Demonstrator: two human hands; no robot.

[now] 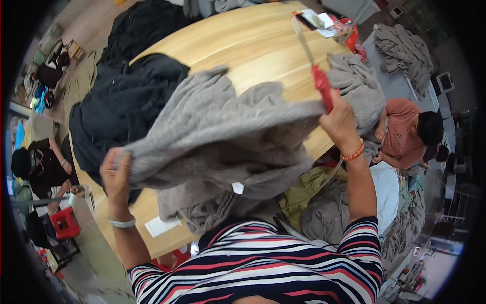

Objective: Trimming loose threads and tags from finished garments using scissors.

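Note:
A grey fleecy garment [212, 131] is stretched between my two hands above the table, its edge pulled nearly taut. My left hand [116, 175] is closed on the edge at its left end. At the right end, my right hand [340, 121] grips the same edge. A tool with a red handle [321, 83] and a long, thin, metal-looking strip rises from the right hand; its exact kind is unclear. A small white tag [238, 188] shows on the garment's near side. Motion blurs parts of the cloth.
Dark garments [126, 101] pile up on the left of the wooden table [228, 35]. Another grey garment [357, 86] lies at its right edge. A white paper [162, 226] rests near me. People sit on the right [405, 131] and left [45, 169]; a red stool [65, 223] stands left.

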